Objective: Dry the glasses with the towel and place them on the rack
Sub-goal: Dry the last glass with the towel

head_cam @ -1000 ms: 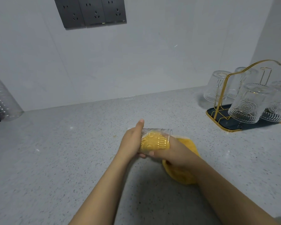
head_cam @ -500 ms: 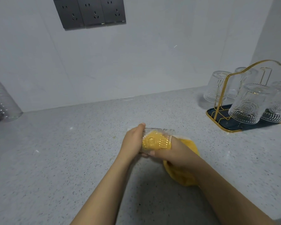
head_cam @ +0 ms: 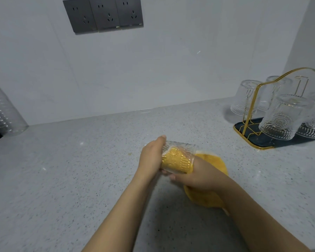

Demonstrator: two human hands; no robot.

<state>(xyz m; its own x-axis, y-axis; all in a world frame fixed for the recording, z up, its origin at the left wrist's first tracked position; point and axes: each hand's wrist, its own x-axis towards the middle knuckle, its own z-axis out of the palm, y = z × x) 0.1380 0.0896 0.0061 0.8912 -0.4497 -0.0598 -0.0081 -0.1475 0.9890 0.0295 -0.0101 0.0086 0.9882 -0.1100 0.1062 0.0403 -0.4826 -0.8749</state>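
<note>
One glass point(head_cam: 178, 158) is being worked on, held on its side just above the countertop point(head_cam: 71, 179) at the centre of the frame. The left hand point(head_cam: 152, 159) is cupped round its closed base end, fingers curled over it with a fingertip showing above the glass. The right hand point(head_cam: 195, 176) is at the open end, wrapped in the single yellow towel point(head_cam: 207, 195), part of which is stuffed inside the glass and shows yellow through the patterned wall; its thumb lies along the underside of the glass, so this hand grips towel and glass together. The rest of the towel hangs below the right wrist.

At the right edge stands one gold wire rack point(head_cam: 251, 113) on a dark tray. Four upturned glasses point(head_cam: 280, 119) can be counted on it, two in front and two behind, the rightmost cut by the frame edge. One clear ribbed container point(head_cam: 2, 110) stands at the far left edge. Three dark wall sockets point(head_cam: 103, 14) sit side by side at the upper left of centre.

Against the pictures from half a second and a second ago, the hands and glass sit at nearly the same spot. The pattern seen through the glass has shifted slightly, and the rack's count is unchanged.
</note>
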